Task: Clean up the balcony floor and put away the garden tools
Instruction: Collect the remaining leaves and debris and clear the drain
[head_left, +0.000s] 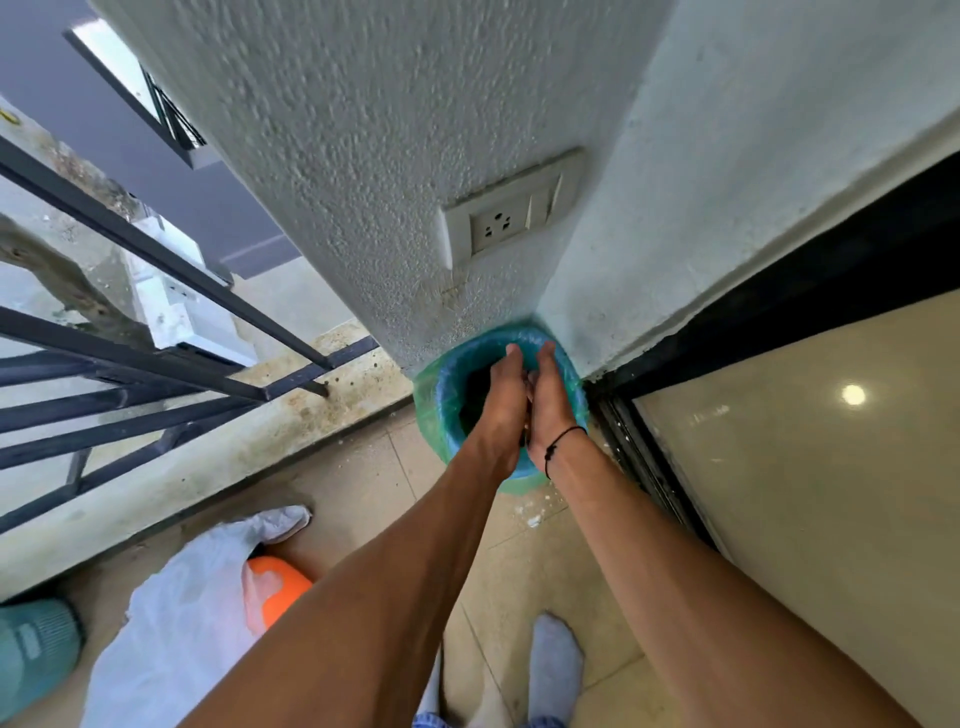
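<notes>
A blue bin with a green plastic liner (441, 410) stands in the corner where the rough wall meets the door frame. Both my hands are held together over its dark opening, palms facing each other, fingers straight and pointing down into it. My left hand (501, 397) and my right hand (548, 400) press side by side; a little pale debris shows between them near the wrists. My right wrist wears a thin black cord. White crumbs (535, 514) lie on the beige floor tiles just in front of the bin.
A white sack (187, 597) lies on the floor at lower left, with an orange object (275, 582) beside it and a teal container (31, 654) at the left edge. Dark metal railing (156, 353) runs along the left. A glass sliding door (805, 467) fills the right.
</notes>
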